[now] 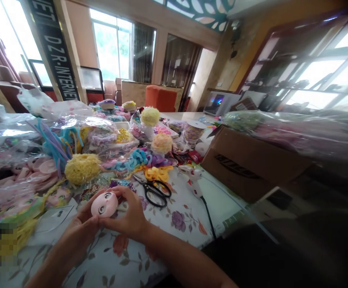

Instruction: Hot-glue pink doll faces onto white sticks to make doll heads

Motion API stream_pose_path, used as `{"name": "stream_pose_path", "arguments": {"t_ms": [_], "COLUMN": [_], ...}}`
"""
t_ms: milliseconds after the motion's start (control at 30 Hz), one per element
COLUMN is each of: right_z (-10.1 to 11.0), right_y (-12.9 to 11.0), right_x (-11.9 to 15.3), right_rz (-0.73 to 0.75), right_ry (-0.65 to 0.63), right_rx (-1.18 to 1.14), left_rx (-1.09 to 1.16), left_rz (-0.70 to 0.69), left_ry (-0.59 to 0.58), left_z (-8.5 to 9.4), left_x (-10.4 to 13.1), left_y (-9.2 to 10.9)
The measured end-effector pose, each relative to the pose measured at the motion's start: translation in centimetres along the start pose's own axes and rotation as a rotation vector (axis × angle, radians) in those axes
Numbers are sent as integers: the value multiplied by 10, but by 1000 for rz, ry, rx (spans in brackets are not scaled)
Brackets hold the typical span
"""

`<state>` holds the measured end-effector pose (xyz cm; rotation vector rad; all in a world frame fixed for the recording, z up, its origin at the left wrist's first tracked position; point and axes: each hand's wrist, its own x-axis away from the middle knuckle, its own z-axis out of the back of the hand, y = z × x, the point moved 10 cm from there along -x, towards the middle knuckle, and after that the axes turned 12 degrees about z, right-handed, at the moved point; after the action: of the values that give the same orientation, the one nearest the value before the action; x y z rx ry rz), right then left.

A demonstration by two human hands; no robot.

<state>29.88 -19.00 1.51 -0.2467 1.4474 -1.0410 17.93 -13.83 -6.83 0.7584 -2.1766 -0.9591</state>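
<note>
Between both hands is a pale pink doll head [105,205] with painted eyes and no hair, its face turned up toward me. My left hand [85,220] cups it from the left and below, fingers closed around its edge. From the right, my right hand [132,214] grips it with thumb low and fingers over the top. Black-handled scissors [156,193] lie on the flowered tablecloth [162,224], right of the hands. Just behind the head sit small beads in a clear bag [94,188].
A yellow yarn ball [83,169] and blue fuzzy stems [55,140] stand at the left. A glue gun [193,180] with a black cord lies right of the scissors. Beyond it stands a cardboard box [252,164]. Doll heads with yarn hair [21,206] lie at far left.
</note>
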Motion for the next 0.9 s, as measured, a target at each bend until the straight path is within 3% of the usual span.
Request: {"name": "stream_pose_path", "arguments": {"t_ms": [167,333,433,500,667,767,833,900], "right_z": [-9,-24,-10,29,197,255,271,272], "right_y": [12,13,8,10,26,40,60,77], "right_x": [1,8,15,24,78,91,89,82], "right_rz": [-16,73,90,55,-172,-290,-422,-510], "right_ry": [-109,-249,-246,-115,489,501,411,330], "right_rx": [-82,169,257,328,754,1002,1055,1052], "left_rx": [42,3,36,98,181,169,167,183], "left_rz": [-23,-12,18,26,65,79,76,63], "left_ry": [37,119,82,39,8,10,25,53], "left_z": [-5,-1,-1,-1,4,4,7,12], "left_x": [0,2,3,2,-2,-5,-6,-6], "left_y": [6,6,0,-3,-11,-14,-14,-13]}}
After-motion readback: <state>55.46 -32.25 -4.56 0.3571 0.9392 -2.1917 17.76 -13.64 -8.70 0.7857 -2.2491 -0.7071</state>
